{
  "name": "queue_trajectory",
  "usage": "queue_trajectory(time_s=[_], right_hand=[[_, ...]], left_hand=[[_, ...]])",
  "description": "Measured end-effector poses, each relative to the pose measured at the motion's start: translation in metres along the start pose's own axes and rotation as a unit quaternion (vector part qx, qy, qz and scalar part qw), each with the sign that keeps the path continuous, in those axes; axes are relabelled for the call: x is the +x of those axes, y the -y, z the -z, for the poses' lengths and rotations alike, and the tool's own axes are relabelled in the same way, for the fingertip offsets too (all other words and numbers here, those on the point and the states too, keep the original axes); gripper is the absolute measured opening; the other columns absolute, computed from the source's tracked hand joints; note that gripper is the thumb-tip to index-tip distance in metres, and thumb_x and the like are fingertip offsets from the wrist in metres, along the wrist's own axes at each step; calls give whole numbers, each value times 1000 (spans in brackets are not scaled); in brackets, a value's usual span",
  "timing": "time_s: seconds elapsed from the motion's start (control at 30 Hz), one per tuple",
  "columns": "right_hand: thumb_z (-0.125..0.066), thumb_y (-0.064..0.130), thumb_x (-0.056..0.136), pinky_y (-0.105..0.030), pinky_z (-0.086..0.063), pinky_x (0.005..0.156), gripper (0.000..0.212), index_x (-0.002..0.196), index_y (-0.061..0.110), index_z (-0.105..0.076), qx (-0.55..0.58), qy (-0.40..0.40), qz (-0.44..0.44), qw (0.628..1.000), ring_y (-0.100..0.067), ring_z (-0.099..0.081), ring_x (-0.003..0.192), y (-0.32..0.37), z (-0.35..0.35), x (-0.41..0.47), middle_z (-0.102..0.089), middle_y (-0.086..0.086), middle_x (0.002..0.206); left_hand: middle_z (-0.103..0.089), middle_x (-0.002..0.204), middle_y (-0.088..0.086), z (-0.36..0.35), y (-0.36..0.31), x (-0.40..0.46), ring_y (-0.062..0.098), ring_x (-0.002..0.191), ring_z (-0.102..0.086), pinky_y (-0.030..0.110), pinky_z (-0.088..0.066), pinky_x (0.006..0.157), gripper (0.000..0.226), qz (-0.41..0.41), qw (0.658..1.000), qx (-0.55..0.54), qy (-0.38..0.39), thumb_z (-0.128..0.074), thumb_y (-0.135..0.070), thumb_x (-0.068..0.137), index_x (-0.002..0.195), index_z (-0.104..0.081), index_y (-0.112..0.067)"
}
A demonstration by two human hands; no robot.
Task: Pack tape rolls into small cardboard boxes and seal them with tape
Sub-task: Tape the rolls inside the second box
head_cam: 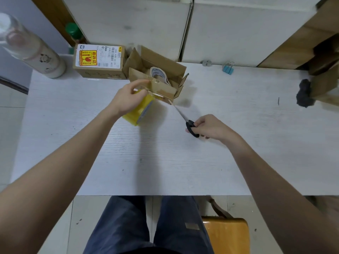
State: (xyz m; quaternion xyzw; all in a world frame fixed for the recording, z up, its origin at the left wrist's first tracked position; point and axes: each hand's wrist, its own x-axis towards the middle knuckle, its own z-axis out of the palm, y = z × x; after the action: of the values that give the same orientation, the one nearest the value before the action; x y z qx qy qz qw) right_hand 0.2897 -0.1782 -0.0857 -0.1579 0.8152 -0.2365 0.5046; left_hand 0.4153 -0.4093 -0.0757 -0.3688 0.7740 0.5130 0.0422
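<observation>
A small open cardboard box [161, 65] stands at the back middle of the white table [165, 162], with a white-edged tape roll [159, 74] upright inside it. My left hand [128, 98] holds a yellow tape roll [139, 111] against the box's near flap, and a strip of tape runs along that flap. My right hand [211, 126] grips the black handles of scissors [185, 119]. The thin blades point up-left and their tips meet the tape at the box's near right corner.
A sealed carton with a yellow fragile label [99, 59] sits left of the open box. A tall pale bottle [31, 46] stands at the far left. A blue binder clip [228, 67] and a dark grey lump [304, 94] lie at the right. A wooden stool [225, 233] stands below.
</observation>
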Motion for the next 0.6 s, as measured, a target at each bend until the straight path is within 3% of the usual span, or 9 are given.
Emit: queue_trajectory(time_s=[0.17,0.27,0.4,0.6], right_hand=[[-58,68,76,-15,-46,49,51,87,19,-51,-55,121,-14,991,-14,-47,72,30,1,1,-51,1,83],[-47,73,80,-19,-46,55,58,93,17,-54,-81,163,-23,983,-13,-45,69,45,1,4,-55,4,83],[-42,74,80,-20,-43,58,63,96,16,-60,-115,184,-20,976,-11,-41,62,60,8,12,-57,5,79],[-46,77,75,-23,-40,58,62,89,18,-59,-174,200,-37,963,-12,-39,52,76,21,27,-56,6,72]], left_hand=[[-57,114,-6,-6,8,-10,8,82,-52,18,-42,67,40,3,999,-31,11,-44,-23,94,130,-53,-38],[-54,124,-10,-9,13,-12,8,91,-51,18,-41,75,44,7,999,-51,18,-43,-23,95,135,-48,-40],[-39,145,-16,-10,18,-10,-1,123,-36,18,-27,98,49,1,997,-51,59,-40,-22,96,141,-39,-42],[-34,147,-18,-10,22,-8,-5,125,-30,17,-24,99,51,-6,994,-65,86,-39,-22,97,144,-34,-42]])
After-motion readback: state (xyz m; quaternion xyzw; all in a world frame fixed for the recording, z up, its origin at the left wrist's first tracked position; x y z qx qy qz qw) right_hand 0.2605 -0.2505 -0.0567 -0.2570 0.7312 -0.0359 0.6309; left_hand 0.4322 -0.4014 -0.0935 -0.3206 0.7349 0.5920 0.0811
